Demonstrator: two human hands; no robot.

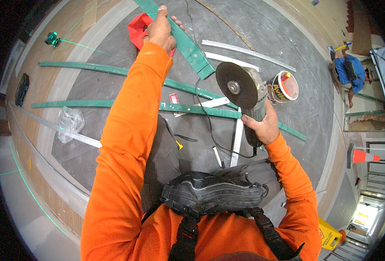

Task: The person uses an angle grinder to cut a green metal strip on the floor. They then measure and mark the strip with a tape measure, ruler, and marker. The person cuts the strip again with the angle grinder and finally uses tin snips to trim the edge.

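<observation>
My left hand [161, 31] is closed around a flat green strip [186, 48], held up at an angle with its cut end toward the middle. In my right hand [266, 125] is an angle grinder [257, 93], gripped by its body. Its dark cutting disc [237, 85] faces left, apart from the strip's end and close to it. I cannot tell whether the disc is spinning. The grinder's cord [210, 138] loops down and runs over the floor. Two long green strips [88, 104] lie below my hands, partly hidden by my left sleeve.
A white bucket [283, 87] with a red-and-yellow tool stands right of the grinder. Also around are a red bag [137, 31], white strips [249, 55], a marker [218, 155], a clear plastic bag [70, 124] and a green laser level [52, 39]. Another person [350, 71] crouches far right, beyond a traffic cone [363, 156].
</observation>
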